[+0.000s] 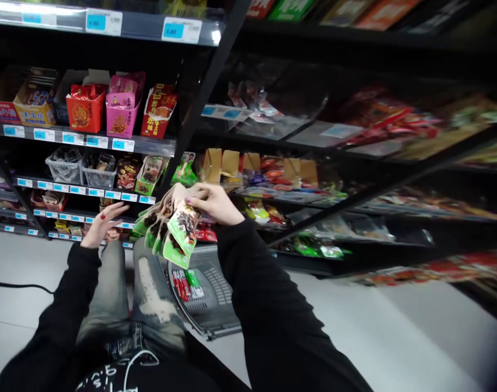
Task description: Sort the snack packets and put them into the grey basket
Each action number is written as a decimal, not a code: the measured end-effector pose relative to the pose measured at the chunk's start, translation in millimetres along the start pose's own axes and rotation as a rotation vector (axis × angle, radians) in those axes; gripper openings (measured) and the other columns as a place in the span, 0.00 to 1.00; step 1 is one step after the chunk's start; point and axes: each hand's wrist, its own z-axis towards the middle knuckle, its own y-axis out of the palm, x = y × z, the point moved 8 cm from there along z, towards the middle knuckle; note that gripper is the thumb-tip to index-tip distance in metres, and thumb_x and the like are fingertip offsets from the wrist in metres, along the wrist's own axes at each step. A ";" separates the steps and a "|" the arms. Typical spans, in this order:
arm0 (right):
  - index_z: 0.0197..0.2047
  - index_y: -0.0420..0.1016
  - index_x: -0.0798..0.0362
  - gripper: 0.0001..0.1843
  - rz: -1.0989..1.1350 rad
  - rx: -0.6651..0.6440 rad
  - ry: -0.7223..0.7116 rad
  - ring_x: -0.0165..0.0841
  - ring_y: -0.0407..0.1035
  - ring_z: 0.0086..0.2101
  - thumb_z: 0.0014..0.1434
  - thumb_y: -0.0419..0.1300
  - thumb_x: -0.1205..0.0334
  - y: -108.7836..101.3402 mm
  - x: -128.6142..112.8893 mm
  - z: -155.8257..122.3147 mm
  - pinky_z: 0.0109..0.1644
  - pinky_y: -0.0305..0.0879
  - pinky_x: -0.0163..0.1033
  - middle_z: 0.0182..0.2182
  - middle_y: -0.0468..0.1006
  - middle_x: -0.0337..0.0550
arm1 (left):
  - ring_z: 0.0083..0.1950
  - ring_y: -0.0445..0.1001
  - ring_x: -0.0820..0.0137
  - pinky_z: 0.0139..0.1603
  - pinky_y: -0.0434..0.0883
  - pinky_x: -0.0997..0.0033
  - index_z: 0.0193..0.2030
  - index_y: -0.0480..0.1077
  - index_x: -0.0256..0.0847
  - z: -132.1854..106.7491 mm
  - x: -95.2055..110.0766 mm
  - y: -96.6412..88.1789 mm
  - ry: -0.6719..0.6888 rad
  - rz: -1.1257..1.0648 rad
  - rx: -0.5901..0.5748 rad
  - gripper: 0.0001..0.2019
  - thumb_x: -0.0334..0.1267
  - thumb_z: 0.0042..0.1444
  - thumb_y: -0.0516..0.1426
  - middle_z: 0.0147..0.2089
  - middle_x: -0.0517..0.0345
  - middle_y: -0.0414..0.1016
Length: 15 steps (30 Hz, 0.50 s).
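My right hand (215,202) is closed on a fanned bunch of green snack packets (172,228), held in front of the shelf at mid height. My left hand (103,223) is open with fingers spread, empty, hovering by the lower shelves to the left of the packets. Both arms wear black sleeves. Below the packets a grey shopping basket (215,296) sits on the floor by my knees, with a few red and green packets (186,284) inside.
Black store shelves (142,144) with blue price tags hold boxed and bagged snacks: red and pink boxes (105,106) upper left, clear bins (83,169) below. More shelving runs off to the right, blurred. A black cable (19,286) lies on the pale floor at left.
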 end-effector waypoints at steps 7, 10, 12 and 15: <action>0.33 0.75 0.60 0.17 -0.121 -0.166 0.023 0.30 0.67 0.28 0.44 0.65 0.55 42.5 -1.5 -31.9 0.34 0.63 0.35 0.27 0.76 0.40 | 0.55 0.71 0.51 0.56 0.64 0.58 0.52 0.69 0.39 -9.4 -16.1 95.7 -0.294 -0.196 -0.200 0.40 0.44 0.25 0.70 0.49 0.48 0.77; 0.38 0.76 0.61 0.15 -0.343 -0.209 0.039 0.34 0.71 0.33 0.47 0.64 0.62 46.2 -3.0 -45.4 0.40 0.64 0.37 0.32 0.78 0.43 | 0.50 0.74 0.52 0.50 0.69 0.58 0.54 0.67 0.40 -39.7 -31.5 107.4 -0.363 -0.303 -0.181 0.43 0.45 0.25 0.70 0.50 0.48 0.76; 0.40 0.77 0.60 0.15 -0.424 -0.232 0.059 0.36 0.72 0.36 0.48 0.63 0.65 47.5 -5.7 -54.6 0.42 0.65 0.38 0.34 0.79 0.44 | 0.51 0.74 0.52 0.48 0.70 0.59 0.57 0.65 0.42 -55.3 -31.1 110.6 -0.356 -0.309 -0.167 0.45 0.43 0.25 0.69 0.52 0.48 0.75; 0.42 0.77 0.59 0.15 -0.479 -0.210 0.076 0.38 0.73 0.40 0.49 0.63 0.66 47.7 -9.4 -64.2 0.47 0.65 0.39 0.38 0.80 0.46 | 0.53 0.73 0.53 0.50 0.70 0.60 0.61 0.60 0.46 -69.4 -26.3 116.0 -0.350 -0.230 -0.130 0.48 0.32 0.26 0.68 0.53 0.51 0.74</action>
